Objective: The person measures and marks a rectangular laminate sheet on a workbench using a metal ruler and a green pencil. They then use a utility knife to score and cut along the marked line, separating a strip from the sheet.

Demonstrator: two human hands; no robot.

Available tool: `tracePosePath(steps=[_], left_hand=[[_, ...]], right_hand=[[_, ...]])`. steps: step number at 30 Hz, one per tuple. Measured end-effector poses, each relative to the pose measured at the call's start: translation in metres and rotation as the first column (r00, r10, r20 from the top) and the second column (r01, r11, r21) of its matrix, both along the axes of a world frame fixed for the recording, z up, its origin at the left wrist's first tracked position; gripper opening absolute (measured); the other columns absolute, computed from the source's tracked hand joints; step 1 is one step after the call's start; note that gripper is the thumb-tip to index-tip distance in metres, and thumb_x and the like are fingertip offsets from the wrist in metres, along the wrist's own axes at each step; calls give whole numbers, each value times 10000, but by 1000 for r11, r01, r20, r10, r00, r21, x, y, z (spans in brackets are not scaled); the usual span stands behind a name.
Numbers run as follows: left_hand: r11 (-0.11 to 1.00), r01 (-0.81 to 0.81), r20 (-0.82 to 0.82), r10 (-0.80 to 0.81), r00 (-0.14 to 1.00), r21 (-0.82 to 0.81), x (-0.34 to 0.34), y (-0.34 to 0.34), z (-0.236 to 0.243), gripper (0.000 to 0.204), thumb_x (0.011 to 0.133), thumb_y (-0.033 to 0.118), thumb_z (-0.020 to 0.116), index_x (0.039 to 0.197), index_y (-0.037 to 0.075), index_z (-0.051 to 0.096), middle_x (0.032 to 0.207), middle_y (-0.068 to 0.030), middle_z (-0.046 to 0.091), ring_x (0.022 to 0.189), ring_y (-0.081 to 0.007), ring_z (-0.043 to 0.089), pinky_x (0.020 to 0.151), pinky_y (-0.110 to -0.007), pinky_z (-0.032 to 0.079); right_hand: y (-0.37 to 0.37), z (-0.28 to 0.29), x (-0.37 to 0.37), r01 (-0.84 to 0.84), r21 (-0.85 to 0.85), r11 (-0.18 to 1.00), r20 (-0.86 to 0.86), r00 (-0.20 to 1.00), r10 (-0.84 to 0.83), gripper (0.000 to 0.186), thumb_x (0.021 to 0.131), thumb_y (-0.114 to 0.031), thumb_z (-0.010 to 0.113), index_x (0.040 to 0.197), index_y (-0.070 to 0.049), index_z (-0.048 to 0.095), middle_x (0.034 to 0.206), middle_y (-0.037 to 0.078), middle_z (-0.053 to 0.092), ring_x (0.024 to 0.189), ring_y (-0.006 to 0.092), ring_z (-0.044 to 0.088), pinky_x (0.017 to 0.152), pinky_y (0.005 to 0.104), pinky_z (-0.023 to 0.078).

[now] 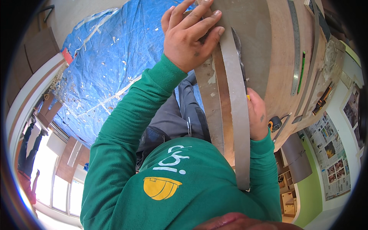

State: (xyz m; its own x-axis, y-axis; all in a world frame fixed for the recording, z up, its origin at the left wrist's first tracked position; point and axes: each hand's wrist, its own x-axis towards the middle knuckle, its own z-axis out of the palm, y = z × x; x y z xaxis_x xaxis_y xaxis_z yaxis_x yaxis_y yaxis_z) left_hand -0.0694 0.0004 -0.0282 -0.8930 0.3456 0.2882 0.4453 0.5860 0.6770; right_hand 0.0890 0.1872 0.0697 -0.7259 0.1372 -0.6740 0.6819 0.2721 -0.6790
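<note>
My left hand [189,36] lies at the top, fingers stretched and apart, its thumb by the upper end of a long grey strip [239,111]. This strip runs down toward my chest. Behind it, my right hand [257,119] is closed around a tool with a yellow bit on its handle, partly hidden by the strip. Dark blades with a bolt reach up from that hand, so the tool looks like a pair of snips [238,48]. A grey sheet [257,42] lies on the worktable beyond the blades.
On the wooden worktable [281,65] to the right lie a metal ruler [295,46], a green pencil [301,73], a yellow-and-black utility knife [323,99] and a tape measure [275,124]. A blue tarp [111,57] with scraps covers floor at left. Another person [28,153] stands far left.
</note>
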Motion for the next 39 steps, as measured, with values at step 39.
tracePosePath(steps=[39], left_hand=[[1000,-13,-3,13,1000,28,-1,-1,-1,343,875,219,796,1181,64,793,1450,-138,667,1355,-378,557,1127,-486,378]], right_hand=[[-2,1,-13,60,-55,997,22,998,-59,385,1072,-339,600,1073,42,657,797,44,622,750,105,531,669,298,461]])
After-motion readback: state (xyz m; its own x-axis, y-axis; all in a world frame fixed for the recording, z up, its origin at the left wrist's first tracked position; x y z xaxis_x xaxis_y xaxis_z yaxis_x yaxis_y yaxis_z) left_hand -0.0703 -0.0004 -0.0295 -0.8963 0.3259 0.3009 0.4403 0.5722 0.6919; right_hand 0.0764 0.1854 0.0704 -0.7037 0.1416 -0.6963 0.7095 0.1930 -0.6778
